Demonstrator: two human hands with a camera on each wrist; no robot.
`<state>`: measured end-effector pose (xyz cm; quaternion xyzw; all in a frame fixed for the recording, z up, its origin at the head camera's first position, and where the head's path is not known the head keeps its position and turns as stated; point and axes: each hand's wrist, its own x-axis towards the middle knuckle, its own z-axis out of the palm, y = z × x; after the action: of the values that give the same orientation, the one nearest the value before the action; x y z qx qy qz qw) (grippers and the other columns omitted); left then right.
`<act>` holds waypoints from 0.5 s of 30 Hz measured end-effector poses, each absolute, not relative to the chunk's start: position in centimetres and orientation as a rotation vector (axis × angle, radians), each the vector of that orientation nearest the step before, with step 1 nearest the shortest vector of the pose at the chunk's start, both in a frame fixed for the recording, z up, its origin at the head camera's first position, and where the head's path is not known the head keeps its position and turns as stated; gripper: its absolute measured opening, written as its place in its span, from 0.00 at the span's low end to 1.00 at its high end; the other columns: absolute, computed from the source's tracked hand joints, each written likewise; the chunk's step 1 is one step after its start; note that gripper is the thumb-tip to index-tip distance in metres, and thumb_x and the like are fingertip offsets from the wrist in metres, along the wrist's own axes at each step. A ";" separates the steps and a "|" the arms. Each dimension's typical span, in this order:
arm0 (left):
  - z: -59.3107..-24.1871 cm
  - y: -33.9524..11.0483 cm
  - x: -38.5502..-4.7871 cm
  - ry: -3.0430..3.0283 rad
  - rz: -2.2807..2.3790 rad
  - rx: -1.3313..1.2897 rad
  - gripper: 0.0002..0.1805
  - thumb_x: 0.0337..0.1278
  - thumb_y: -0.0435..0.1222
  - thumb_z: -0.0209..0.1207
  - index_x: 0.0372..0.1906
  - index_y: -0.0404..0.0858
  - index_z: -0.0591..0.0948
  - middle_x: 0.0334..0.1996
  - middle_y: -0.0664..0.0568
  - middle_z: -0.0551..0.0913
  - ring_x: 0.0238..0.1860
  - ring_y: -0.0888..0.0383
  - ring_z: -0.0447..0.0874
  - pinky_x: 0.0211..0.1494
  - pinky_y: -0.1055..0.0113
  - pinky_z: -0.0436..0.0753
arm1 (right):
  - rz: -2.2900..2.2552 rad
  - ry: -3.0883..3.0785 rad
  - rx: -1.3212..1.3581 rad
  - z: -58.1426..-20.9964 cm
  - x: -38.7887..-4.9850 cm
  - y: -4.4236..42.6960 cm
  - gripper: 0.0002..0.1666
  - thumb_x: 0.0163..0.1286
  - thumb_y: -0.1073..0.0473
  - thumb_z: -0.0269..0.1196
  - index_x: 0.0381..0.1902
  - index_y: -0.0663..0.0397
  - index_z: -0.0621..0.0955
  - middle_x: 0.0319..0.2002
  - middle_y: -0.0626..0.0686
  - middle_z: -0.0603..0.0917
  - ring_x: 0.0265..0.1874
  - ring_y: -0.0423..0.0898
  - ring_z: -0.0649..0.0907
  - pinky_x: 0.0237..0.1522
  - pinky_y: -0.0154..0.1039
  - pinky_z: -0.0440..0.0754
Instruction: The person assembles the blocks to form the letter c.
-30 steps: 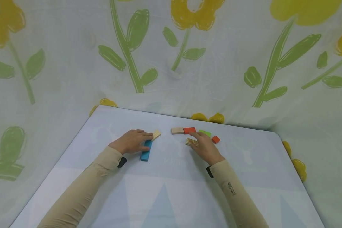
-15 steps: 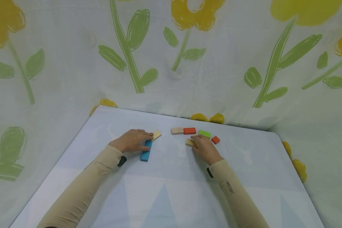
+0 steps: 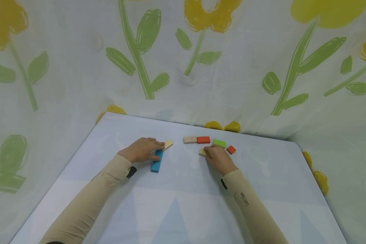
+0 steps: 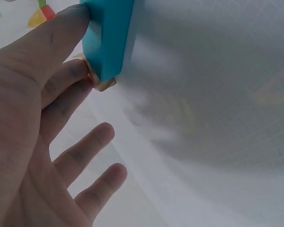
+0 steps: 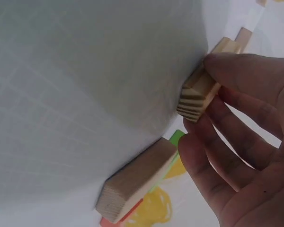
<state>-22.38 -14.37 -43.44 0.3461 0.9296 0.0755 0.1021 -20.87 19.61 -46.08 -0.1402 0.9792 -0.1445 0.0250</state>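
Observation:
My left hand (image 3: 141, 150) is low over the table, its thumb against the side of a long blue block (image 3: 156, 164). Its index and middle fingertips touch a pale wooden block (image 3: 168, 145) at the blue block's far end, while the other two fingers stay extended in the left wrist view. My right hand (image 3: 221, 160) pinches a striped-grain wooden block (image 3: 203, 152) between thumb and fingers. Another wooden block (image 5: 137, 182) lies beside that hand in the right wrist view; the hand hides it from the head view.
Behind the right hand lie a beige wooden block (image 3: 189, 140) and a red block (image 3: 203, 140) end to end. A green block (image 3: 219, 143) and a small red-orange block (image 3: 231, 149) sit farther right. Flower-printed cloth (image 3: 231, 84) rises behind the white table (image 3: 177, 217).
The right hand's fingertips have drawn back slightly from over the red block onto the striped-grain wooden block, uncovering the red and green blocks. The left hand stays in place.

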 end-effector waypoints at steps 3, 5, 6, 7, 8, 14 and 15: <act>-43.4 -14.3 -22.5 2.746 0.230 1.029 0.30 0.64 0.47 0.67 0.67 0.40 0.79 0.70 0.50 0.74 0.70 0.40 0.70 0.71 0.43 0.70 | -0.434 3.036 -0.430 -46.1 -21.0 19.7 0.24 0.65 0.62 0.73 0.59 0.56 0.84 0.51 0.56 0.85 0.48 0.50 0.83 0.57 0.49 0.82; -43.4 -14.3 -22.6 2.748 0.232 1.038 0.30 0.64 0.47 0.67 0.67 0.39 0.79 0.69 0.49 0.75 0.69 0.40 0.71 0.70 0.44 0.71 | -0.420 3.045 -0.427 -46.3 -21.1 19.7 0.24 0.64 0.61 0.73 0.58 0.56 0.84 0.50 0.55 0.86 0.47 0.49 0.83 0.56 0.49 0.83; -43.5 -14.2 -22.6 2.748 0.237 1.041 0.30 0.63 0.47 0.68 0.66 0.39 0.79 0.69 0.49 0.75 0.69 0.41 0.71 0.70 0.44 0.71 | -0.415 3.049 -0.427 -46.3 -21.1 19.7 0.24 0.64 0.61 0.74 0.58 0.56 0.84 0.50 0.55 0.86 0.47 0.49 0.83 0.56 0.49 0.83; -43.5 -14.2 -22.6 2.746 0.242 1.040 0.30 0.63 0.47 0.68 0.66 0.39 0.79 0.69 0.49 0.75 0.69 0.41 0.71 0.70 0.44 0.72 | -0.409 3.055 -0.427 -46.3 -21.1 19.7 0.24 0.64 0.61 0.74 0.58 0.56 0.85 0.49 0.55 0.86 0.46 0.50 0.83 0.56 0.49 0.83; -43.5 -14.2 -22.6 2.747 0.246 1.043 0.30 0.63 0.47 0.68 0.66 0.39 0.79 0.69 0.49 0.75 0.69 0.41 0.72 0.70 0.44 0.72 | -0.397 3.060 -0.428 -46.3 -21.1 19.7 0.24 0.63 0.61 0.74 0.58 0.55 0.85 0.49 0.55 0.86 0.46 0.50 0.83 0.56 0.49 0.83; -43.6 -14.2 -22.6 2.742 0.261 1.040 0.30 0.63 0.47 0.68 0.66 0.39 0.80 0.69 0.49 0.75 0.68 0.43 0.72 0.70 0.46 0.72 | -0.378 3.092 -0.463 -46.1 -21.1 19.6 0.23 0.62 0.59 0.75 0.56 0.53 0.86 0.47 0.54 0.86 0.44 0.49 0.83 0.52 0.50 0.85; -43.6 -14.2 -22.6 2.741 0.262 1.036 0.30 0.63 0.47 0.68 0.66 0.39 0.79 0.69 0.49 0.75 0.68 0.43 0.72 0.70 0.46 0.72 | -0.386 3.099 -0.474 -46.1 -21.1 19.6 0.23 0.62 0.59 0.75 0.56 0.53 0.86 0.47 0.54 0.86 0.44 0.49 0.83 0.52 0.50 0.85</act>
<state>-22.60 -14.24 -43.63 0.3505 0.9270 0.0885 0.0999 -21.05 19.61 -46.05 -0.1500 0.9811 -0.1223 -0.0084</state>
